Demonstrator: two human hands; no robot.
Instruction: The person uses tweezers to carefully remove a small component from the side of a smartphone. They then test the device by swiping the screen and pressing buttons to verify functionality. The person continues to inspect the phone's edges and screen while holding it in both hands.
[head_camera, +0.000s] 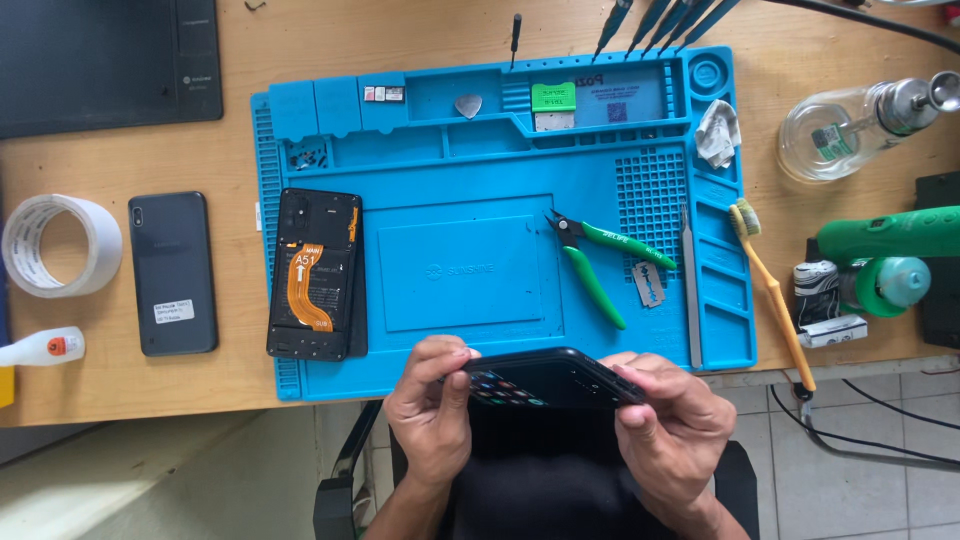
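Both of my hands hold a black phone (548, 378) just off the front edge of the desk, tilted so its lit screen faces me. My left hand (432, 405) grips its left end, thumb on the top edge. My right hand (672, 420) pinches the right end. On the blue silicone work mat (450, 270) lies an opened black phone frame (314, 275) with an orange flex cable showing, at the mat's left side.
Green-handled cutters (597, 262), a razor blade (648, 284) and tweezers (690, 290) lie on the mat's right. A dark phone back (172, 273), a tape roll (58, 246) and a glue bottle (45, 347) sit left. A toothbrush (772, 292), glass bottle (850, 125) and green tool (890, 235) sit right.
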